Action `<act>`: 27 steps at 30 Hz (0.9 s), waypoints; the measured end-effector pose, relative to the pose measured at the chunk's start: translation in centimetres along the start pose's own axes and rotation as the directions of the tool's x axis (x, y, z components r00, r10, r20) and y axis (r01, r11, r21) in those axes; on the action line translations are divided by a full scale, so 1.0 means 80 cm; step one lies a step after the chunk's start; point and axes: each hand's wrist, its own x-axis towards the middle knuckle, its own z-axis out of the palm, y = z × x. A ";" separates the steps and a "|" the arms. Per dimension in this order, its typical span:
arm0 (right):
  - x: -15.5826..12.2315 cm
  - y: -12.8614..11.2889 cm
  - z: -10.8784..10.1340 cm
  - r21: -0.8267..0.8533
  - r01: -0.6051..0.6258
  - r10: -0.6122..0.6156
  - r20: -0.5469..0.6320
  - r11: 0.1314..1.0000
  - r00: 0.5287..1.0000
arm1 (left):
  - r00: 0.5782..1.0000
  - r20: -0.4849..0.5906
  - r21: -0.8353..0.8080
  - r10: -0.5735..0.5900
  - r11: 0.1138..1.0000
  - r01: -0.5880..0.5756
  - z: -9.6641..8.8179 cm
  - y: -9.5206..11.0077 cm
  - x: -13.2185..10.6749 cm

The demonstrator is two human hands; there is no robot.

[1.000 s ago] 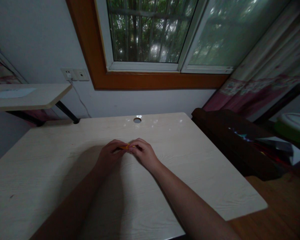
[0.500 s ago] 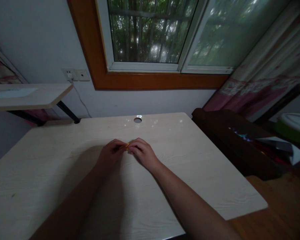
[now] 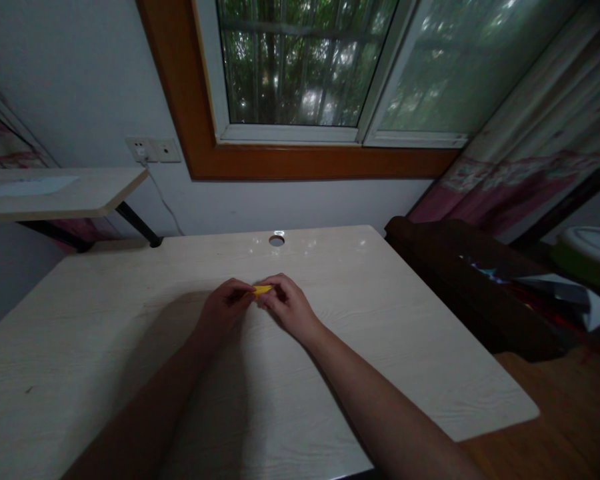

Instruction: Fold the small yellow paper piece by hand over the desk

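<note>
A small yellow piece (image 3: 263, 290), pointed and thin like folded paper, is held between both hands just above the desk (image 3: 380, 320). My left hand (image 3: 227, 303) pinches its left end between thumb and fingertips. On the other side, my right hand (image 3: 289, 303) grips its right end, with the thumb below and the fingers curled over the top. The fingers cover both ends, so its full shape is hidden.
A round cable hole (image 3: 277, 241) lies near the desk's back edge. To the left a raised shelf (image 3: 100, 190) stands on black legs. Behind are a wall socket (image 3: 153, 150) and a window. Dark wooden furniture (image 3: 430, 267) stands right of the desk.
More of the yellow piece shows between the hands now. The right fingers have shifted slightly up and apart from the left ones; the left hand stays nearly in place.
</note>
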 end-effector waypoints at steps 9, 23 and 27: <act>0.000 0.000 0.002 0.128 -0.080 0.077 0.025 0.989 0.997 | 0.998 0.042 -0.121 -0.036 0.992 0.041 0.002 0.014 -0.004; 0.001 0.005 0.002 0.080 -0.056 0.055 0.012 0.995 0.998 | 0.995 0.020 -0.149 -0.096 0.984 0.098 0.002 0.009 -0.004; 0.003 -0.002 0.000 -0.060 0.040 -0.043 -0.045 0.997 0.998 | 0.997 0.030 -0.113 -0.076 0.990 0.079 0.002 0.010 -0.004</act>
